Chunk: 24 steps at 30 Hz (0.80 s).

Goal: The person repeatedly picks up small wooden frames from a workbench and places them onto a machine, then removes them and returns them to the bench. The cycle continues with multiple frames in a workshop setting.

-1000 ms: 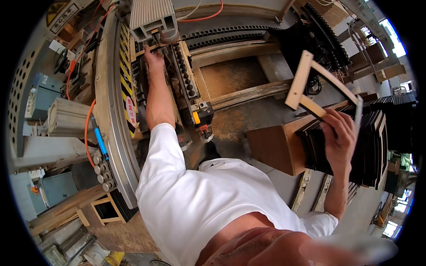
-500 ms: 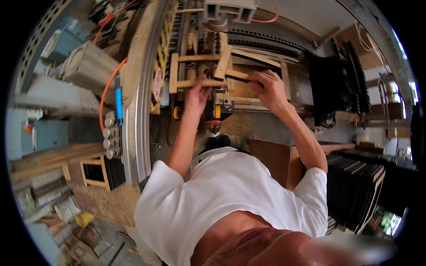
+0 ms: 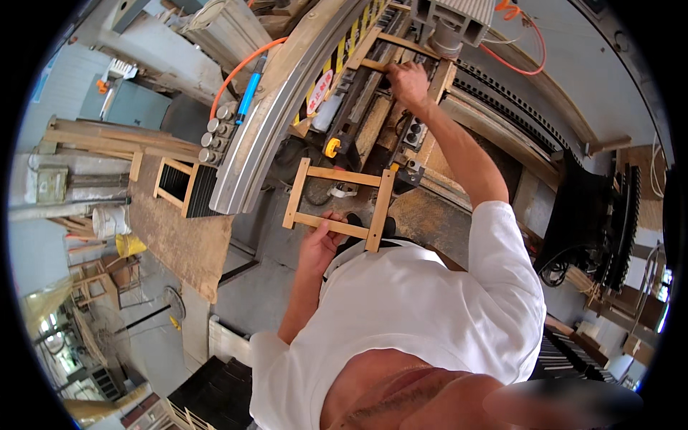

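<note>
My left hand (image 3: 319, 245) is closed on the near rail of a small wooden frame (image 3: 381, 208). The frame has two rails joined to two side pieces that jut past them, and I hold it tilted in front of my waist, off the machine. Farther away, my right hand (image 3: 411, 84) grips the near rail of a second wooden frame (image 3: 408, 44), which lies on the machine bed under the metal head (image 3: 448, 36). Its fingertips are partly hidden behind the knuckles. Part of the second frame's right end is hidden by the head.
A long machine rail (image 3: 276, 115) runs along my left, with an orange hose (image 3: 240, 68) and a blue tool (image 3: 249, 97) beside it. Farther left, a dusty board table (image 3: 179, 229) bears stacked frames (image 3: 175, 183). A yellow knob (image 3: 332, 147) sits at the machine's near end.
My left hand has drawn one frame off the machine toward my body. My right hand has moved with the other frame onto the bed under the head. My view has turned left.
</note>
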{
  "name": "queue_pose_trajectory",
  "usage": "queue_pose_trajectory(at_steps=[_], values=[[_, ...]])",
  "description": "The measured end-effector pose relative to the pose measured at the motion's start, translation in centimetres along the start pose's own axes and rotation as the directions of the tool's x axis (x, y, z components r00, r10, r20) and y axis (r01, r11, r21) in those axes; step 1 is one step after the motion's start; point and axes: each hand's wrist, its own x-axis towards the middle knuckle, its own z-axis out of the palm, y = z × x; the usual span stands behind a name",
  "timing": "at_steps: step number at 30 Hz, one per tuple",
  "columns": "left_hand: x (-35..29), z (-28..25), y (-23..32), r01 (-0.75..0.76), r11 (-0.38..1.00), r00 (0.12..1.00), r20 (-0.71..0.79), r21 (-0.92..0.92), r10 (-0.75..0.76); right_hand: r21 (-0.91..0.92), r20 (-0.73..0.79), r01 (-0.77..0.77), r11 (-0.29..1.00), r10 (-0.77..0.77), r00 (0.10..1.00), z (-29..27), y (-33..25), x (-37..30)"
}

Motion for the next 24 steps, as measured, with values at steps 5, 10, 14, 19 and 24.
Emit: queue_pose_trajectory(at_steps=[5,10,14,19,24], values=[[-2.1,-3.3,-1.3,-0.057,0.995,0.987,-0.151,-0.077,0.045,-0.218,0.134,0.039,0.975,-0.009,0.991,-0.1,3.2,3.1],[-3.3,-7.5,-2.4,-0.168,0.985,0.936,-0.319,-0.043,0.146,-0.352,0.253,0.084,0.932,0.008,0.967,0.5,5.3,6.0],[-3.4,-11.1,-3.9,-0.233,0.972,0.866,-0.463,-0.038,0.19,-0.391,0.28,0.093,0.916,0.023,0.96,0.9,6.6,7.5],[-3.4,-13.5,-5.1,-0.22,0.975,0.819,-0.55,-0.037,0.164,-0.366,0.229,0.042,0.93,0.047,0.972,3.9,10.6,8.1],[-2.8,-14.1,-6.3,-0.24,0.971,0.762,-0.624,-0.026,0.172,-0.354,0.105,0.151,0.923,-0.121,0.987,3.4,9.9,8.0]])
